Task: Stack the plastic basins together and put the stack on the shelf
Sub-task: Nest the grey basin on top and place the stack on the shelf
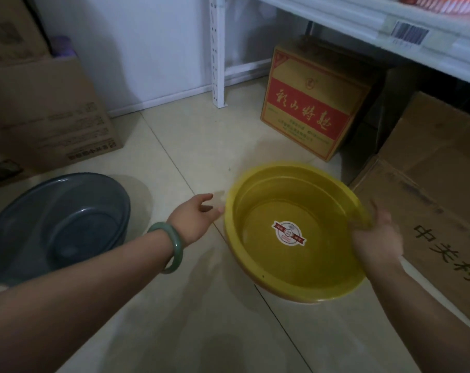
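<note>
A yellow plastic basin [295, 267] with a round sticker on its bottom sits on the tiled floor at centre right. My right hand [376, 238] lies on its right rim, fingers curled around the edge. My left hand [194, 218], with a green bangle on the wrist, hovers just left of the basin's left rim, fingers apart and holding nothing. A dark grey-blue basin [58, 224] rests on the floor at the left, apart from both hands. The white shelf [376, 30] runs across the upper right.
A yellow-and-red carton [309, 103] stands under the shelf behind the yellow basin. Brown cardboard boxes [430, 184] crowd the right side, and another brown box [48, 114] sits at the left. A white shelf upright [217, 49] stands against the wall.
</note>
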